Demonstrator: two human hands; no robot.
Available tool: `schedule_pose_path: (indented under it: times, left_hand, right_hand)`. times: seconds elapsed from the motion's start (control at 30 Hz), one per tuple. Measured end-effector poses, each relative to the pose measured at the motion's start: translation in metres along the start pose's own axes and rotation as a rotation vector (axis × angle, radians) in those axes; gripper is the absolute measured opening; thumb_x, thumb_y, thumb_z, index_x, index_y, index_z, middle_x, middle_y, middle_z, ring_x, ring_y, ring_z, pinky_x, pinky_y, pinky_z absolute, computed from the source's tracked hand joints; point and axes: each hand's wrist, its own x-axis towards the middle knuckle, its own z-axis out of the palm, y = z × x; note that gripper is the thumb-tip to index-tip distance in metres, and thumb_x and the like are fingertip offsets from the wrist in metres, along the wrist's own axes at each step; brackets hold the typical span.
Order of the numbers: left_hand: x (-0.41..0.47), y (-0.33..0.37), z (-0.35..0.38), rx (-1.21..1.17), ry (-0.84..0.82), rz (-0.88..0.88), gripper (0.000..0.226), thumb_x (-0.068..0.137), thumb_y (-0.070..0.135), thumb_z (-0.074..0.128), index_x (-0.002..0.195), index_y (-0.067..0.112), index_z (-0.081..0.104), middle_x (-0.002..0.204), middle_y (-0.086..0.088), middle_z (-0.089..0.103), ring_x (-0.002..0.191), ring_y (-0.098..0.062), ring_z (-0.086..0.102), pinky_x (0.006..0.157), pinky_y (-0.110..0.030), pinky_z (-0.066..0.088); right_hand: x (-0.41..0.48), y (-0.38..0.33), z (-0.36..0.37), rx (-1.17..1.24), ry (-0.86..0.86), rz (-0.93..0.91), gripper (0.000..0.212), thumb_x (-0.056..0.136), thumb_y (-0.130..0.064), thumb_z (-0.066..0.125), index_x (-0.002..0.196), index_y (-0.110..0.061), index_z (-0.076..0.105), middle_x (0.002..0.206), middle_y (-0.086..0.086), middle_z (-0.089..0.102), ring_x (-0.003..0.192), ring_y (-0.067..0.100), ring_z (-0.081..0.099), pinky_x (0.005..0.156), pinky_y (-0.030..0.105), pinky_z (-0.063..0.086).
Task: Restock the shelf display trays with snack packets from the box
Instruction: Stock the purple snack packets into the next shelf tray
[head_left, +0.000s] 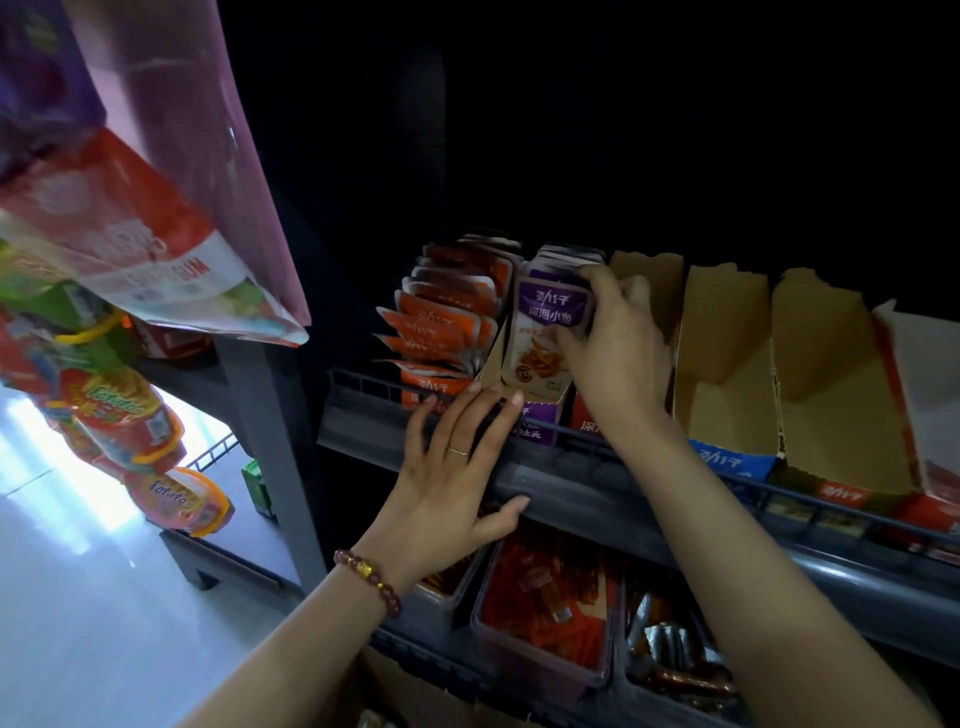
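Note:
A stack of purple snack packets (551, 317) stands in a purple display tray (540, 421) on the dark shelf. My right hand (618, 338) grips the stack from its right side, fingers curled over the top. My left hand (457, 467) rests with straight fingers on the shelf's front rail (597, 467), just below the trays. To the left, an orange tray (434, 389) is packed with orange packets (447, 312). The supply box is not clearly in view.
Right of the purple tray stand several cardboard display trays (727, 364) showing bare brown insides. Below the rail are clear bins of red snacks (545, 613). Hanging snack bags (119, 244) crowd the left; a pale floor (78, 597) lies beyond the shelf post.

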Motion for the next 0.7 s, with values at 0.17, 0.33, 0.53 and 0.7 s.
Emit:
schedule_pose_path:
  times: [0.17,0.33,0.53,0.7]
  left_hand:
    - [-0.0005,0.0003,-0.0001,0.002,-0.002,0.004,0.085,0.084,0.053,0.049,0.15,0.014,0.014,0.15,-0.008,0.022,0.143,-0.023,0.017,0.115,-0.05,0.011]
    - [-0.0002,-0.0004,-0.0003,0.005,-0.012,0.002,0.085,0.085,0.053,0.049,0.151,0.014,0.013,0.151,-0.007,0.021,0.144,-0.022,0.015,0.116,-0.049,0.009]
    - [-0.0003,0.0,0.0,0.007,0.0,0.003,0.086,0.084,0.053,0.051,0.151,0.013,0.014,0.151,-0.008,0.021,0.144,-0.023,0.017,0.115,-0.05,0.01]
    - [-0.0001,0.0008,0.0005,0.002,0.002,0.0,0.086,0.083,0.053,0.05,0.15,0.014,0.014,0.15,-0.008,0.022,0.144,-0.023,0.017,0.115,-0.048,0.009]
  right_hand:
    - [-0.0046,-0.0067,0.0022,0.019,0.06,-0.128,0.064,0.082,-0.01,0.07,0.138,-0.018,0.04,0.134,0.019,0.035,0.072,0.016,0.056,0.052,0.014,0.035]
    - [-0.0082,-0.0072,0.0032,-0.031,0.007,-0.173,0.054,0.083,-0.007,0.066,0.133,-0.017,0.046,0.139,0.017,0.035,0.071,0.02,0.06,0.047,0.019,0.039]
    - [-0.0052,-0.0003,0.0021,-0.014,-0.019,-0.191,0.059,0.087,-0.018,0.065,0.14,-0.016,0.038,0.14,0.009,0.037,0.077,0.017,0.06,0.048,0.015,0.035]
    - [-0.0036,-0.0046,0.0015,-0.038,-0.044,-0.179,0.058,0.086,-0.023,0.067,0.137,-0.016,0.041,0.141,0.012,0.033,0.083,0.019,0.06,0.051,0.016,0.036]
